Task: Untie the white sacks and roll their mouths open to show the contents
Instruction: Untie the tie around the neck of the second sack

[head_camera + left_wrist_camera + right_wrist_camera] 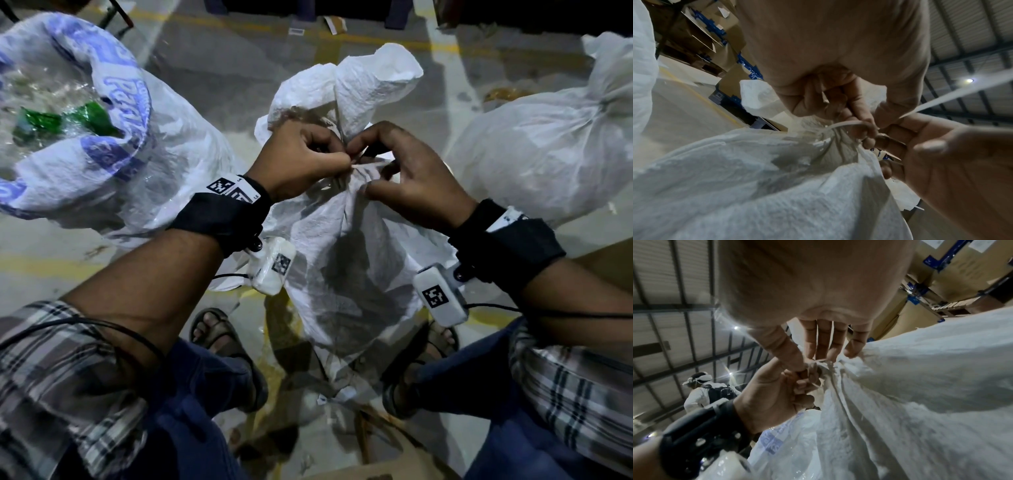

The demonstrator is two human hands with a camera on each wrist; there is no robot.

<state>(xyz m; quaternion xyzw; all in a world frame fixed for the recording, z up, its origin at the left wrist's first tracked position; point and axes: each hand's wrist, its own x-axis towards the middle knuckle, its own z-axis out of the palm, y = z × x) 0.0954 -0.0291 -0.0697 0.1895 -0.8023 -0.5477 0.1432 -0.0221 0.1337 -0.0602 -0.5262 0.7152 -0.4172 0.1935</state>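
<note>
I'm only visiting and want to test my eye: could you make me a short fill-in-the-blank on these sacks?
1. Both hands work at the tie on the ___ sack.
2. The sack with blue print has its mouth already ___.
3. The sack on the right is still ___.
4. The left hand pinches a thin white ___.

Missing words: middle; open; tied; strip
</note>
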